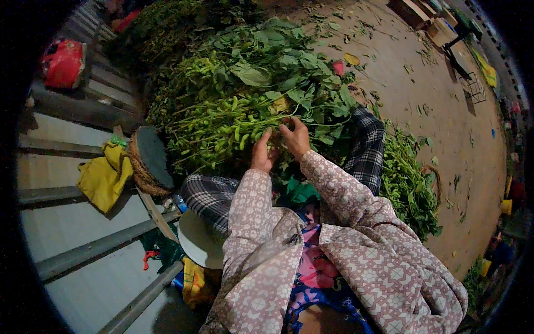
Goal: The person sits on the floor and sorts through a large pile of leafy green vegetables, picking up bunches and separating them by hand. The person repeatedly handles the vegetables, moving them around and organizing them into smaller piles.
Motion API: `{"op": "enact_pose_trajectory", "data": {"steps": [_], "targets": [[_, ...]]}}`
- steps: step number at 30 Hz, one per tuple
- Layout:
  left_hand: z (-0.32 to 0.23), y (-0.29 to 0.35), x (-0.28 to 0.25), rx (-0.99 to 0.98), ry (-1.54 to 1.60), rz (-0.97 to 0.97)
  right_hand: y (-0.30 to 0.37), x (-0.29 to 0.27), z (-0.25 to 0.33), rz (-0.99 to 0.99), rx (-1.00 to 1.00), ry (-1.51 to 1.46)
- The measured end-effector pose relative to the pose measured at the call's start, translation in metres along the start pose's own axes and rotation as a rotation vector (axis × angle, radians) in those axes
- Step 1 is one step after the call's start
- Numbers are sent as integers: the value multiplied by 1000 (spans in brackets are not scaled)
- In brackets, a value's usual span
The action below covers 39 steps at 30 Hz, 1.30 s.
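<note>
Left fingers (pixel 266 137), right fingers (pixel 287 131) beside pods (pixel 238 133); I can't tell if clamped. Pods likely light, firm; pinch by stems (pixel 192 127).

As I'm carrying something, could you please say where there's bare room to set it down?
Mostly bare: brown floor between the smaller bean-plant pile and wire rack. Crowded: the larger pile by left hand and right hand.

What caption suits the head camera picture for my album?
Left hand and right hand close together at a heap of green podded plants.
</note>
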State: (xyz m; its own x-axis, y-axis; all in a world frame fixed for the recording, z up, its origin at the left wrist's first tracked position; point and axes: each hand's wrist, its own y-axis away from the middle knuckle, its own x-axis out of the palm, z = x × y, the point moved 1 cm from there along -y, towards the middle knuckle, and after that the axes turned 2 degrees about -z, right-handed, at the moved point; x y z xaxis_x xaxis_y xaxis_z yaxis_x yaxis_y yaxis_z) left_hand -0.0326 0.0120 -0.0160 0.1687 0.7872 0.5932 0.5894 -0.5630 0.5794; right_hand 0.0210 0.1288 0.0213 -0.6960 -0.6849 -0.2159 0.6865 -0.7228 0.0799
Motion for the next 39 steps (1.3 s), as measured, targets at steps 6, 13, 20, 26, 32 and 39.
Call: {"op": "enact_pose_trajectory", "data": {"steps": [6, 13, 20, 26, 32, 39], "targets": [[-3, 12, 13, -44, 131, -3, -2, -16, 31, 131, -223, 219], [3, 0, -2, -23, 34, 30, -30, -18, 39, 441, -330, 632], [11, 4, 6, -10, -71, 268, -55, -24, 34, 435, -426, 436], [0, 14, 20, -93, -53, 323, -28, -55, 42, 497, -333, 244], [0, 23, 44, -102, -13, 83, -3, -64, 21, 498, -437, 178], [1, 15, 40, -56, -31, 166, 19, -67, 22, 388, -120, 83]]}}
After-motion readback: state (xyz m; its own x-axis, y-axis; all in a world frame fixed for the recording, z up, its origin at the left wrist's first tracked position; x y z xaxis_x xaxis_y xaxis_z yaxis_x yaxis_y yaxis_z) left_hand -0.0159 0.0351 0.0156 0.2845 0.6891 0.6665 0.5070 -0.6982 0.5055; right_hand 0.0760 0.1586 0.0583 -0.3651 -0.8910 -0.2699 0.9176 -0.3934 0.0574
